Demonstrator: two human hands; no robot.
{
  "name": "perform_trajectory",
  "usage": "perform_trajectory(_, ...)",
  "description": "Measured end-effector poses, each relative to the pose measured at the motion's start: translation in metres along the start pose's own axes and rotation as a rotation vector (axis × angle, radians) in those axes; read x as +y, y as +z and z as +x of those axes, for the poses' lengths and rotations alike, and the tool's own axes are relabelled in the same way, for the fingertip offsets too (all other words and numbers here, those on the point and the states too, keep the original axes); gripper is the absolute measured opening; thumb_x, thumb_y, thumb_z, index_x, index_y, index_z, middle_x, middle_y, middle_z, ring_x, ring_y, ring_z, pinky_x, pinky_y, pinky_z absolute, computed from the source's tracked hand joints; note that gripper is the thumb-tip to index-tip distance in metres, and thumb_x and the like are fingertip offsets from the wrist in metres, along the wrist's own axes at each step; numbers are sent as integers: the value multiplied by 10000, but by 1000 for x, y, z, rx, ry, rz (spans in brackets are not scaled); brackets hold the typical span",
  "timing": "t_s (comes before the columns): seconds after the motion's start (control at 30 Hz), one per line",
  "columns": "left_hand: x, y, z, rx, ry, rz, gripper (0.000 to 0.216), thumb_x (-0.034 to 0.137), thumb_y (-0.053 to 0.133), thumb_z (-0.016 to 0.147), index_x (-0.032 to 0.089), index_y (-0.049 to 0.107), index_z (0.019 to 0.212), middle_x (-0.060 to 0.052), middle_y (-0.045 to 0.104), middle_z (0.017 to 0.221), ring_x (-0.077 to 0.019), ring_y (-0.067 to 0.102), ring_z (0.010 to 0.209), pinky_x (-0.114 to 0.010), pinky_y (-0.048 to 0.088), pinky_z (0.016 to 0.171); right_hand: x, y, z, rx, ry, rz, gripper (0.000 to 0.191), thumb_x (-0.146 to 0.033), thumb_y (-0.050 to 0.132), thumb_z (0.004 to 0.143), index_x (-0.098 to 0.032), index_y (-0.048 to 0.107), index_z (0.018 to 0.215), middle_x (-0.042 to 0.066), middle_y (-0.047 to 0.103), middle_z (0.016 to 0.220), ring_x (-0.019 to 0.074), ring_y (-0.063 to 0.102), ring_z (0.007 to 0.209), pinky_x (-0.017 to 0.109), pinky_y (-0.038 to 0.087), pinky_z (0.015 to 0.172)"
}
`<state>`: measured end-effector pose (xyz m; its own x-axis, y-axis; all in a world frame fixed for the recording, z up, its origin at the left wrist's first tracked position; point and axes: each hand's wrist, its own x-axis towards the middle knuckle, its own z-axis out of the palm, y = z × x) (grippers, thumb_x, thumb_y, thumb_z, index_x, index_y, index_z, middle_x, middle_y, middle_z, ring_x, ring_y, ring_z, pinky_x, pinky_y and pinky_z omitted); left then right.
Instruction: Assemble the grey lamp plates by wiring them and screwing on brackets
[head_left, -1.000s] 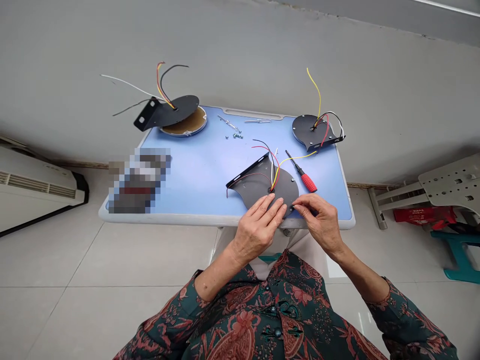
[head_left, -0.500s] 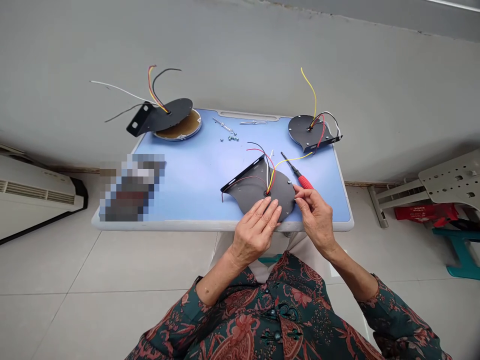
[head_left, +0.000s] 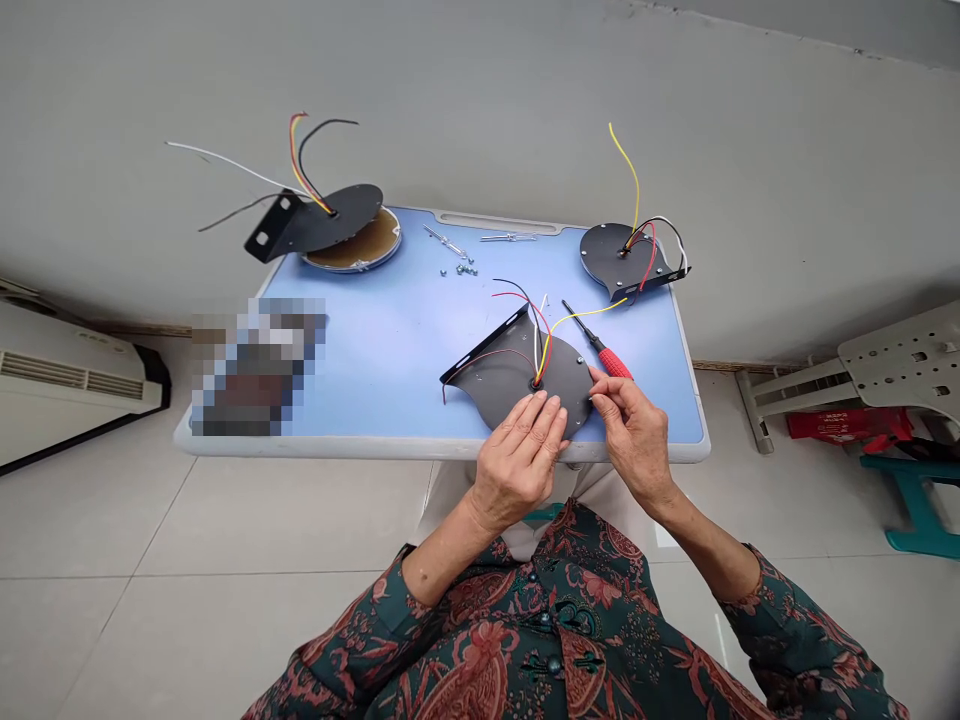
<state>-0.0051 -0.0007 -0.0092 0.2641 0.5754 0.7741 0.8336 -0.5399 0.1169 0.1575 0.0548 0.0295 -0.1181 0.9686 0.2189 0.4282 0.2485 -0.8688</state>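
A black round metal plate with a bent bracket edge (head_left: pixel 502 375) lies at the table's front, with red, yellow, white and black wires rising from a hole near its middle. My left hand (head_left: pixel 521 450) rests flat on its near part, fingers stretched out together. At the plate's right rim, my right hand (head_left: pixel 634 425) has thumb and fingertips pinched; what is between them, if anything, is too small to make out. A screw (head_left: pixel 580 360) shows near that rim. Just beyond my right hand lies a screwdriver with a red handle (head_left: pixel 613 362).
A similar wired plate (head_left: pixel 604 255) sits at the back right. Another plate (head_left: pixel 337 220) leans over a round part with a brown face (head_left: pixel 367 245) at the back left. Several small screws (head_left: pixel 465 270) and clear packets (head_left: pixel 446 241) lie between them. A blurred patch (head_left: pixel 259 370) covers something front left.
The whole view has shifted slightly. Both hands keep nearly the same places on the plate, with only slight finger movement.
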Motion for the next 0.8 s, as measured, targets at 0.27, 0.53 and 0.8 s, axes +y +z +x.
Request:
perform_trajectory(0.27, 0, 1, -1, -6, -3, 11, 497, 133, 592, 949, 29, 515, 1429, -222, 695, 1286, -329, 565, 1354, -490, 549, 1089, 1, -14, -3, 6, -349, -216, 129, -200, 538, 994, -234, 648, 934, 88, 782, 1100, 220, 738, 1048, 372, 570, 909)
perform_trajectory(0.53, -2, 1, -2, 3, 19, 52, 404, 172, 623, 954, 21, 600, 1328, -204, 705, 1276, -320, 589, 1332, -480, 535, 1103, 3, -12, 2, -7, -295, -184, 104, -223, 534, 1001, -247, 625, 954, 84, 759, 1200, 228, 723, 1123, 375, 581, 939)
perform_trajectory(0.8, -4, -3, -9, 28, -4, 52, 422, 167, 625, 960, 48, 584, 1362, -197, 707, 1275, -310, 568, 1355, -508, 480, 1153, 1, -5, 16, -54, -223, -144, 107, -179, 552, 962, -239, 611, 894, 64, 786, 1057, 235, 725, 1121, 338, 566, 890)
